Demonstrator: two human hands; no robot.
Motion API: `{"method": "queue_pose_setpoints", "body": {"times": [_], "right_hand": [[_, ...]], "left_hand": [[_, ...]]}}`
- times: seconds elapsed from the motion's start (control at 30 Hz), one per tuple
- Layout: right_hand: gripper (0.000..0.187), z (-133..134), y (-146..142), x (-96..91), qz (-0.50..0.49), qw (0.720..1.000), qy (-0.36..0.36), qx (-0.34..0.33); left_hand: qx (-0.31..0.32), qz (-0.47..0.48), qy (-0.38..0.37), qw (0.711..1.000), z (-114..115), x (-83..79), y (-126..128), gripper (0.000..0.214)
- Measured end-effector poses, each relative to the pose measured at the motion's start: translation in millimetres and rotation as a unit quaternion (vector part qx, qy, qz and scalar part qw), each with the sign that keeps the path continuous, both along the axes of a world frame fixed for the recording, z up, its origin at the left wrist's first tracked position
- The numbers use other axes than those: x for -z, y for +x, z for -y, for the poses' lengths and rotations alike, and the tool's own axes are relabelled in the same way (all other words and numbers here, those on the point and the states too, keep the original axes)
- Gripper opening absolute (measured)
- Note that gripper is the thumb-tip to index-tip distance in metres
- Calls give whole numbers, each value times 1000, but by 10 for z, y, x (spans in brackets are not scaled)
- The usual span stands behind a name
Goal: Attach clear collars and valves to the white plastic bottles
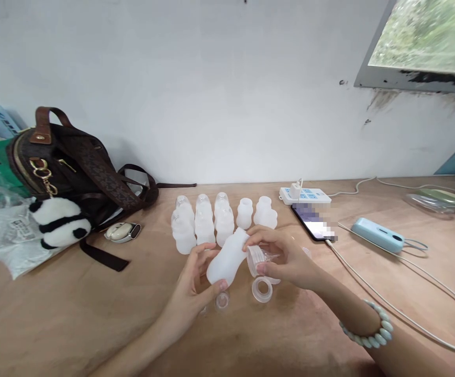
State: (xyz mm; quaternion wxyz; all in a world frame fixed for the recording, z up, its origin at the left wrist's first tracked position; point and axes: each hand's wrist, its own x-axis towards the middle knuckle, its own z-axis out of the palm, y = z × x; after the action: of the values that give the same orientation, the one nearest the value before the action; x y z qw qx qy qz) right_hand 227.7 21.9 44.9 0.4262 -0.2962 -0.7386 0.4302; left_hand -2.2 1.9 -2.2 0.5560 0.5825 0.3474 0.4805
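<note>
My left hand (196,285) is closed round a frosted white baby bottle (229,259), which tilts with its open neck up and to the right. Between the thumb and fingers of my right hand (288,259) is a clear bottle collar (254,261) with a nipple in it, held sideways beside the bottle's neck and apart from it. Below it lies a loose clear collar ring (262,290). A small clear nipple (222,299) rests on the table near my left thumb. Further clear parts behind my right hand are partly hidden.
Behind my hands stand several capped bottles (204,222) in rows and a few uncapped bottles (245,212). A power strip (304,196), phone (313,222), cable (368,288) and blue power bank (377,234) lie right. A backpack (81,162), panda charm (60,222) and watch (122,232) are left.
</note>
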Motion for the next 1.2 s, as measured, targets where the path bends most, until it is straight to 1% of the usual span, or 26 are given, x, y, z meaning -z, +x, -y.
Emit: {"method": "queue_pose_setpoints", "body": {"times": [0.07, 0.1, 0.2, 0.27, 0.37, 0.47, 0.57, 0.63, 0.7, 0.73, 0.77, 0.83, 0.9, 0.97, 1.03, 1.1, 1.13, 1.2], "right_hand": [[25, -21, 10, 20, -8, 1000, -7, 2], [24, -38, 25, 24, -9, 1000, -4, 17], [26, -94, 73, 41, 7, 995, 21, 93], [31, -115, 76, 68, 30, 990, 57, 122], [37, -103, 36, 117, 67, 981, 142, 116], [35, -63, -15, 143, 90, 966, 219, 101], [31, -38, -39, 148, 87, 958, 258, 84], [30, -34, -43, 146, 82, 957, 264, 84], [32, -35, -47, 148, 83, 963, 236, 96], [31, -35, -51, 151, 84, 969, 204, 109], [30, -35, -58, 157, 83, 976, 159, 124], [25, -33, -75, 173, 68, 985, 42, 151], [24, -30, -84, 182, 36, 986, -56, 152], [27, -28, -72, 172, 1, 987, -108, 120], [29, -32, -38, 140, -18, 988, -137, 66], [32, -45, 1, 110, -12, 986, -168, 19], [33, -57, 15, 104, -1, 983, -183, 6], [29, -84, 26, 118, 32, 979, -200, 12]], "left_hand": [[-19, -2, -11, 1000, -31, -12, -18, 42], [-32, -3, -18, 999, -43, -33, -30, 39], [-69, 4, -61, 996, -56, -135, -61, 38], [-93, 11, -89, 992, -52, -201, -66, 39], [-108, 22, -120, 987, -47, -248, -54, 41], [-99, 25, -141, 985, -52, -252, -39, 44], [-101, 9, -149, 984, -64, -256, -34, 46], [-106, -2, -143, 984, -73, -258, -42, 46], [-105, -18, -119, 987, -77, -254, -59, 45], [-102, -29, -97, 990, -74, -249, -69, 44], [-99, -44, -69, 992, -68, -243, -80, 42], [-92, -82, 0, 992, -47, -226, -97, 38], [-83, -117, 58, 988, -23, -210, -107, 36], [-76, -137, 80, 984, -9, -198, -114, 34], [-79, -142, 71, 984, -10, -191, -122, 33], [-87, -142, 63, 984, -18, -190, -133, 33], [-90, -142, 65, 984, -21, -192, -139, 33], [-88, -147, 82, 982, -22, -197, -144, 33]]}}
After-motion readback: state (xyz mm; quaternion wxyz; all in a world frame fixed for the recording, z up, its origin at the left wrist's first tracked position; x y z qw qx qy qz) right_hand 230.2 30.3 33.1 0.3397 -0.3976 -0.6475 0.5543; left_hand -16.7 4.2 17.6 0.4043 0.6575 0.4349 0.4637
